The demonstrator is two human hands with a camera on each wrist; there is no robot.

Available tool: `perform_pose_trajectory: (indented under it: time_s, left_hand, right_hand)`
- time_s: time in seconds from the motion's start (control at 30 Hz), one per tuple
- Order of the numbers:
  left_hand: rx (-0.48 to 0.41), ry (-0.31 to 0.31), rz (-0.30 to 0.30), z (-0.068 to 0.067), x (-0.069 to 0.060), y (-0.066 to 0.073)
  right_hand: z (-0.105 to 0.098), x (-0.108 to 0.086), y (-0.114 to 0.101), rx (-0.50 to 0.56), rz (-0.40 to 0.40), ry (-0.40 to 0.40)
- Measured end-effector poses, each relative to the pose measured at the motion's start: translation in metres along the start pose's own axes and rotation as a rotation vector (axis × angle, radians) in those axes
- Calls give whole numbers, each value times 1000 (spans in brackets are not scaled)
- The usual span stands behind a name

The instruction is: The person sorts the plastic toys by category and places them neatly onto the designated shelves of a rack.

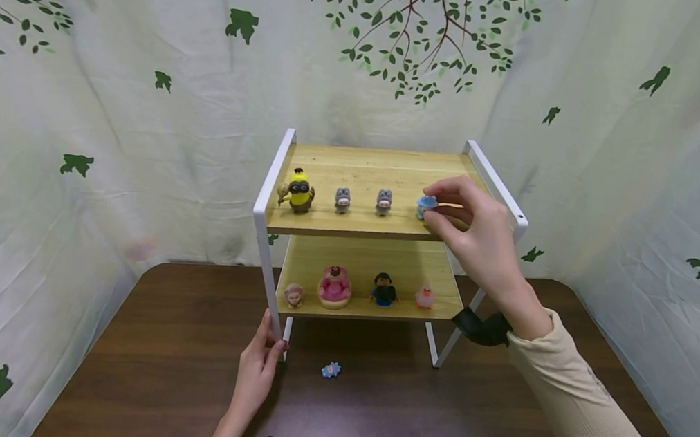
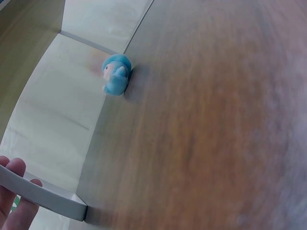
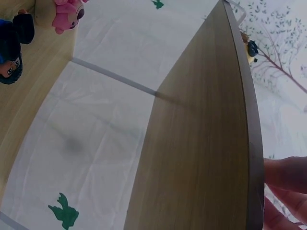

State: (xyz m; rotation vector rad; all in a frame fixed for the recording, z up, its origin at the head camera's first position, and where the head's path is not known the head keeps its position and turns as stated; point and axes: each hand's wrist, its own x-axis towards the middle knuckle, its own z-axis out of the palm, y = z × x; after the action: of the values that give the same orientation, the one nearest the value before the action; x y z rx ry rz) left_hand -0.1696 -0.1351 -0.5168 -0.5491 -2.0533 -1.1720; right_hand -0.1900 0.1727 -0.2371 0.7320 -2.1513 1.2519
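On the right of the top board of a two-tier shelf [image 1: 367, 161], my right hand [image 1: 483, 233] pinches a small light-blue figurine [image 1: 425, 203] between thumb and fingers. My left hand [image 1: 257, 370] grips the shelf's white front-left leg [image 1: 267, 267] near its foot. Along the top board stand a yellow figurine with goggles [image 1: 299, 190] and two grey figurines [image 1: 342, 200]. Another blue figurine [image 2: 116, 74] lies on the table below the shelf. In the right wrist view, the board edge shows beside my fingertips [image 3: 285, 175]; the held figurine is hidden there.
On the lower board [image 1: 306, 249] stand a small pinkish figurine [image 1: 293, 295], a pink bear [image 1: 334, 288], a dark-haired figurine [image 1: 384, 291] and a pink bird-like one [image 1: 425, 296]. The shelf stands on a dark wooden table [image 1: 155, 368], with leaf-printed cloth [image 1: 146, 124] around it.
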Motion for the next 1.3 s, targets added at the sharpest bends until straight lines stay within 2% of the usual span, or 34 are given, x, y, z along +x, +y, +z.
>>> perform_pose_trajectory:
  time_s: [0.2,0.3,0.53,0.8,1.3]
  left_hand:
    - [-3,1,7,-7,11,26]
    - [2,3,9,-9,13,32]
    - [1,7,4,-9,13,31]
    - [-9,10,6,-9,13,32]
    - [-5,11,4,-9,13,32]
  right_hand:
    - [-3,-6,-1,80,-1,46]
    - [-4,-9,-1,102,-18,78]
    - [-8,-19,-2,125,-40,115]
    - [-6,-31,-4,180,-100,114]
    - [0,-50,-4,236,-120,91]
